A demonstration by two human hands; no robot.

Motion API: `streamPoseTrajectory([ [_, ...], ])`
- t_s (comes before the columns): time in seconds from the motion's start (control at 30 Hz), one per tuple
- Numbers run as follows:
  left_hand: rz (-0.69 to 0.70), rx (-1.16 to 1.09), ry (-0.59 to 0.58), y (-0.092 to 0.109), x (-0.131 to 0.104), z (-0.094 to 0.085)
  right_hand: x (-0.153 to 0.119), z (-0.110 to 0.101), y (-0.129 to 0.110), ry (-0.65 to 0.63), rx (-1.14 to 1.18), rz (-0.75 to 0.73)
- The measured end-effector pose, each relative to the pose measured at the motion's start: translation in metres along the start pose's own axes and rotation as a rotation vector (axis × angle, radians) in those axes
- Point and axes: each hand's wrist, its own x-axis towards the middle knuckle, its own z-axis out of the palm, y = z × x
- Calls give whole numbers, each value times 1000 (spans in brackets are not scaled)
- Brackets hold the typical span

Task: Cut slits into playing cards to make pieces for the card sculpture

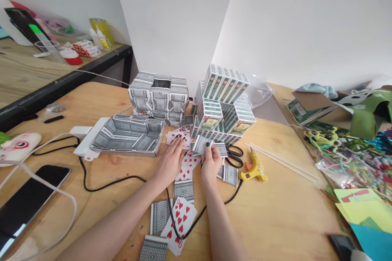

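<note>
Between finger and thumb, my right hand (pixel 212 162) grips a grey-backed playing card (pixel 201 145) that looks folded. My left hand (pixel 170 162) reaches with outstretched fingers onto face-up red diamond cards (pixel 184 140); its fingertips appear to touch them. Below the hands runs a line of loose cards, among them a face-up nine of hearts (pixel 181 220) and a grey-backed card (pixel 183 190). Black-handled scissors (pixel 235 157) lie right of my right hand, partly covered by cards. A yellow glue gun (pixel 255 168) rests beyond them.
A tray made of cards (pixel 128 135) stands left, beside a white power strip (pixel 88 140). Behind are a card-built box (pixel 159 96) and stacked green-and-white card boxes (pixel 225 85). The glue gun's black cord (pixel 200 214) loops across the cards. A phone (pixel 33 200) lies left, craft scraps (pixel 352 151) right.
</note>
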Motion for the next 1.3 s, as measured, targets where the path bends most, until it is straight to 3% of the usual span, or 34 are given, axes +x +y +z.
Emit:
streamPoseTrajectory([
  [0.13, 34, -2, 9, 8, -1, -9, 1, 1, 0, 13, -3, 15],
  [0.37, 69, 200, -188, 30, -2, -19, 2, 1, -4, 32, -47, 38],
  [0.6, 68, 261, -187, 20, -2, -11, 3, 3, -1, 8, -58, 40],
  [0.73, -73, 152, -133, 9, -1, -7, 2, 2, 0, 3, -60, 30],
  [0.9, -223, -154, 113, 3, 3, -8, 2, 1, 1, 24, -33, 32],
  [1.03, -378, -347, 235, 4, 6, -10, 3, 1, 2, 28, -13, 30],
  [1.3, -467, -429, 315, 7, 5, -15, -1, 2, 1, 1, 23, 56],
])
